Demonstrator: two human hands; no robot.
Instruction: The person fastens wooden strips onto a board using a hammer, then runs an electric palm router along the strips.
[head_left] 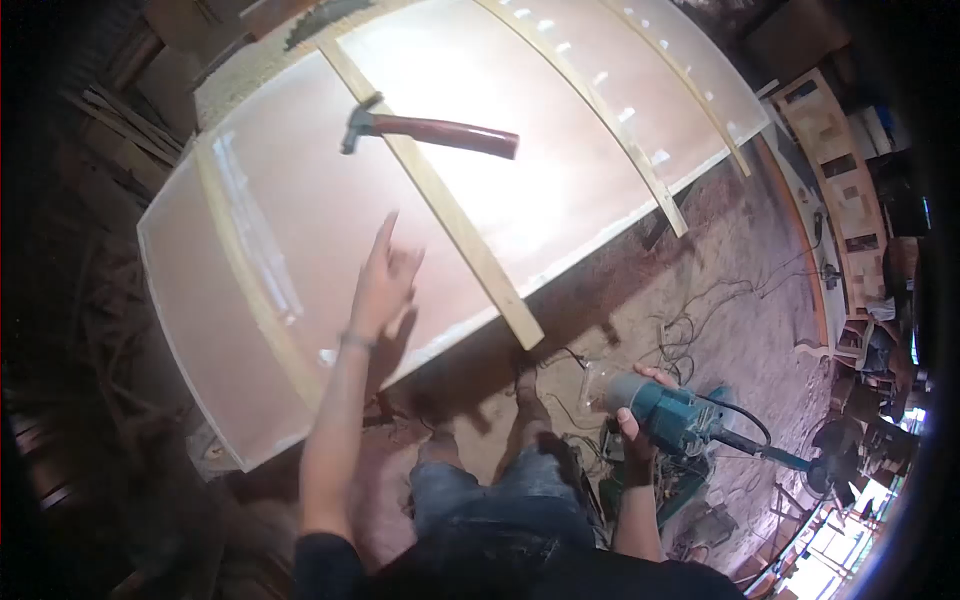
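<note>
My left hand [385, 285] is raised over the large pale panel [320, 210], index finger stretched out and nothing in its grip. Beyond its fingertip, a hammer [445, 134] with a reddish-brown handle lies across a wooden strip [455, 220], its dark head to the left. At the lower right, my right hand [635, 425] is wrapped round a teal power tool [672, 415] with a clear guard at its front, held off the near edge of the panel. The fingers under the tool are partly hidden.
More wooden strips [590, 95] cross the panel. Cables [680, 340] lie on the dusty floor to the right. A wooden frame with square openings [836, 180] stands at the far right. Scrap wood [120, 125] is piled at the left. My legs are below the panel's near edge.
</note>
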